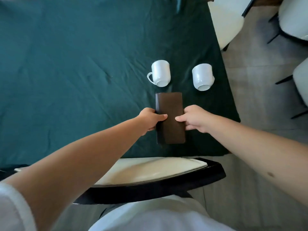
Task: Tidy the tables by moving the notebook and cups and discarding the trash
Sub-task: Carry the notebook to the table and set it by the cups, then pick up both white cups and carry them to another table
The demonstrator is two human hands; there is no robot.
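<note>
A closed brown notebook [170, 105] lies lengthwise on the dark green tablecloth [75, 72], near the table's right side. My left hand [150, 119] grips its left edge, thumb on the cover. My right hand [194, 118] grips its right edge the same way. Whether the notebook rests on the cloth or is slightly lifted I cannot tell. Just beyond it stand two white cups upside down: one with a handle [160, 73] on the left, the other [202, 76] to the right near the table edge.
A chair with a cream seat and dark frame [150, 185] stands between me and the table. More pale chairs [225, 22] [293, 17] stand on the grey floor to the right. The cloth hangs over the table's right edge [231, 104].
</note>
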